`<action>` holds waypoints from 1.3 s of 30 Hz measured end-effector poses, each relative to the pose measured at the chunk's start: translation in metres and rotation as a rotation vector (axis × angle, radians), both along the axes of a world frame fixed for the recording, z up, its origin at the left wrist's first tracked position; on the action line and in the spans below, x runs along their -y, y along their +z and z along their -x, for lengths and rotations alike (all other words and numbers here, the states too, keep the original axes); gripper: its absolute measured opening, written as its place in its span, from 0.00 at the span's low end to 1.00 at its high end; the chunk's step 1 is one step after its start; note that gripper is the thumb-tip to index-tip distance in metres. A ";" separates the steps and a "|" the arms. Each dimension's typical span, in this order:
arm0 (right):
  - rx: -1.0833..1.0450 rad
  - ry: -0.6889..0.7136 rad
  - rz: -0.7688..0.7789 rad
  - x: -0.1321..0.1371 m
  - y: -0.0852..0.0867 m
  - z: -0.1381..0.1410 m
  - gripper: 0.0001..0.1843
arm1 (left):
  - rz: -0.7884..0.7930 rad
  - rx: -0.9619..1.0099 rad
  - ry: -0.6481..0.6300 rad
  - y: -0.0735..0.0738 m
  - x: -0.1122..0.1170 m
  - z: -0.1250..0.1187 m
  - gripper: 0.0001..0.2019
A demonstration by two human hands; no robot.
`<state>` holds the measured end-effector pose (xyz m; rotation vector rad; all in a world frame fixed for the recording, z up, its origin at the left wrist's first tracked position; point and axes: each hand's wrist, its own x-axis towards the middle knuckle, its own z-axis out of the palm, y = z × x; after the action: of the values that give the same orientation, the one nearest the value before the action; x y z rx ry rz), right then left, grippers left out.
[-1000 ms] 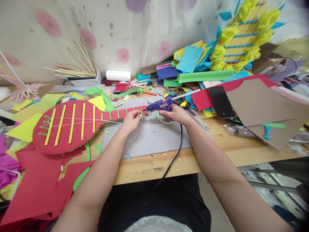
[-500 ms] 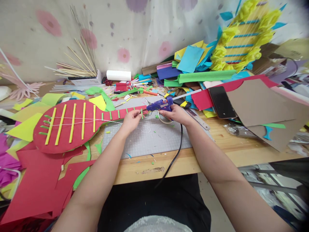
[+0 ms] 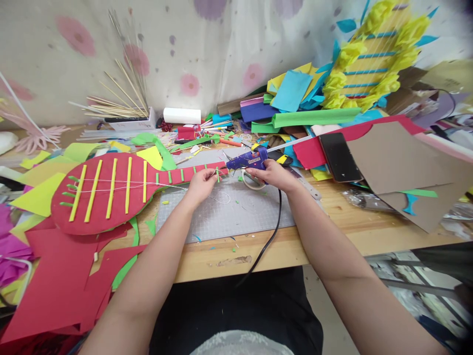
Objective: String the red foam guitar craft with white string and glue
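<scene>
— Where is the red paper instrument (image 3: pixel 99 199)?
— On the bench (image 3: pixel 199 266) to my left, its round body flat and its narrow neck reaching over the grey cutting mat (image 3: pixel 221 222). Yellow strips cross the body, green ones the neck.
— And your left hand (image 3: pixel 202 185)?
— By the far end of the neck, thumb and finger pinching the white string (image 3: pixel 118 188), which runs back across the body (a loose loop lies on the mat).
— The right one?
— My right hand (image 3: pixel 276 173) is wrapped around the handle of the purple glue gun (image 3: pixel 247 160). Its nozzle is right by the tip of the neck; I can't tell whether they touch.
— What's around them?
— A white ring (image 3: pixel 248 183) under the gun, its black cord (image 3: pixel 280 212) hanging over the bench edge, a phone (image 3: pixel 340 157) farther right, and red paper (image 3: pixel 48 286) on my left.
</scene>
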<state>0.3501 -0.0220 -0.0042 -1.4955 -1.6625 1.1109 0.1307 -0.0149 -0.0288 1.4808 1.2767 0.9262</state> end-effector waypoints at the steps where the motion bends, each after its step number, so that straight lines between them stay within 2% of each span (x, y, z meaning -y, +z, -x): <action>1: 0.001 -0.001 0.000 0.000 -0.001 0.000 0.21 | -0.001 0.001 0.002 0.000 0.000 0.000 0.06; 8: 0.022 0.021 -0.004 -0.002 -0.007 0.000 0.21 | 0.008 0.025 0.005 0.000 0.000 -0.001 0.05; 30: 0.073 0.016 0.007 -0.004 -0.008 -0.002 0.22 | 0.012 0.038 0.005 0.001 0.001 -0.001 0.04; 39: 0.010 0.003 -0.009 0.000 -0.001 -0.001 0.23 | -0.022 0.009 0.002 -0.003 0.000 -0.001 0.05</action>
<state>0.3511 -0.0216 -0.0055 -1.4959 -1.6752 1.0984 0.1314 -0.0144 -0.0315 1.4909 1.2648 0.9500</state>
